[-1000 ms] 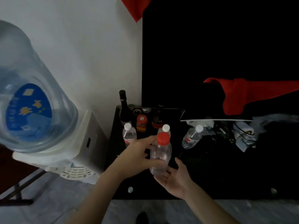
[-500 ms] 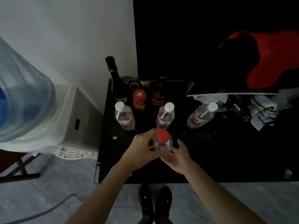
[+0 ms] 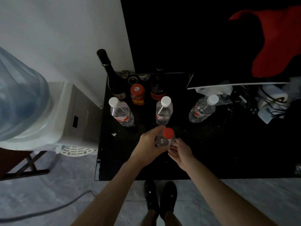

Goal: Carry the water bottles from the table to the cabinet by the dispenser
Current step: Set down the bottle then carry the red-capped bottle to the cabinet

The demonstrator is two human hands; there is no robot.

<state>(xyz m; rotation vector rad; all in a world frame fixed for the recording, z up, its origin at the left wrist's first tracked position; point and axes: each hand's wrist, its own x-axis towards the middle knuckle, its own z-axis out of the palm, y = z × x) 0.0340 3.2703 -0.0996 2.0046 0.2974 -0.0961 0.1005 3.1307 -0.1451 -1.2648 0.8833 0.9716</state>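
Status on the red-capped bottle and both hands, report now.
Left hand grips red-capped bottle above cabinet top. Right hand open beside it. Three white-capped bottles stand just behind.

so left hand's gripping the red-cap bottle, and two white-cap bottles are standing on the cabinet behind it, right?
Not quite: the head view shows three white-cap bottles standing on the cabinet, not two. The rest holds: the left hand grips the red-cap bottle.
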